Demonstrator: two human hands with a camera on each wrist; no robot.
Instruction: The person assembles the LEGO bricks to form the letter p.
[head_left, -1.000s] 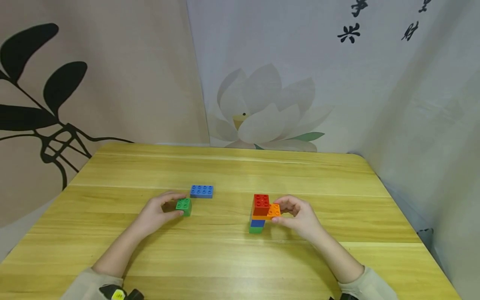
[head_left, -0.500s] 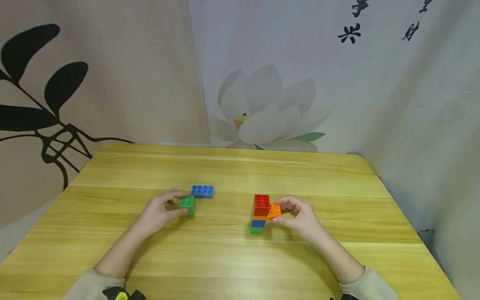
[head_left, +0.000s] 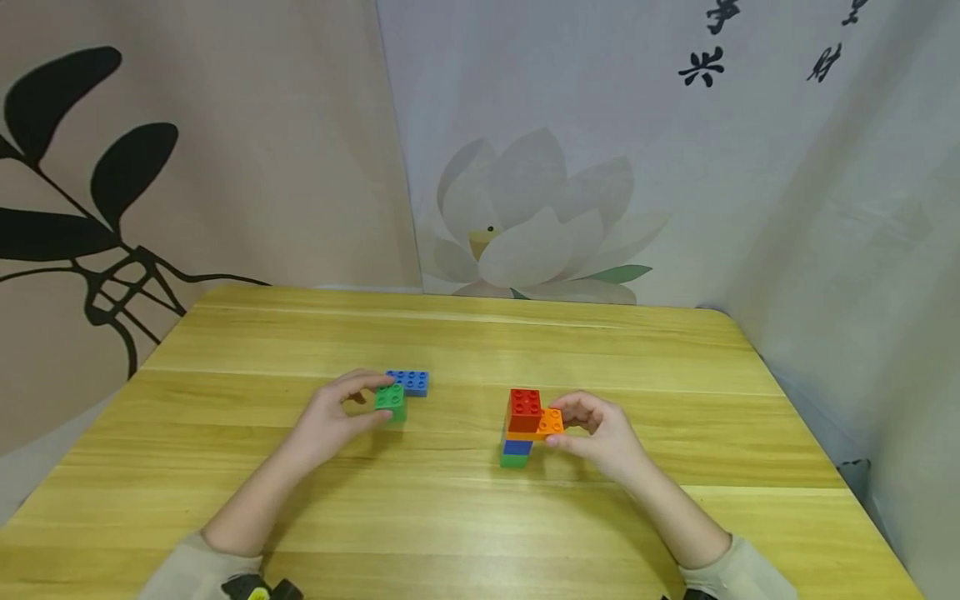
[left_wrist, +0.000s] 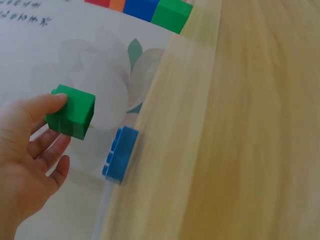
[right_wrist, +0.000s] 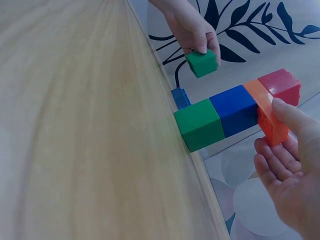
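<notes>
A green toy brick (head_left: 390,403) is pinched between thumb and fingers of my left hand (head_left: 333,421), raised off the table in the left wrist view. Just behind it lies a flat blue brick (head_left: 414,383), partly covered by the green one in the head view. To the right stands a stack: green brick (right_wrist: 200,125) at the bottom, blue brick (right_wrist: 234,111) above, then an orange brick (head_left: 551,422) jutting out to the right, and a red brick (head_left: 524,410) on top. My right hand (head_left: 600,433) pinches the orange brick's jutting end.
The wooden table (head_left: 450,533) carries the bricks. A pale curtain printed with a lotus (head_left: 555,225) and dark leaves hangs behind its far edge.
My left hand has carried the green brick right and slightly away from me, so it now overlaps the blue brick in the head view. The right hand and stack have stayed still.
</notes>
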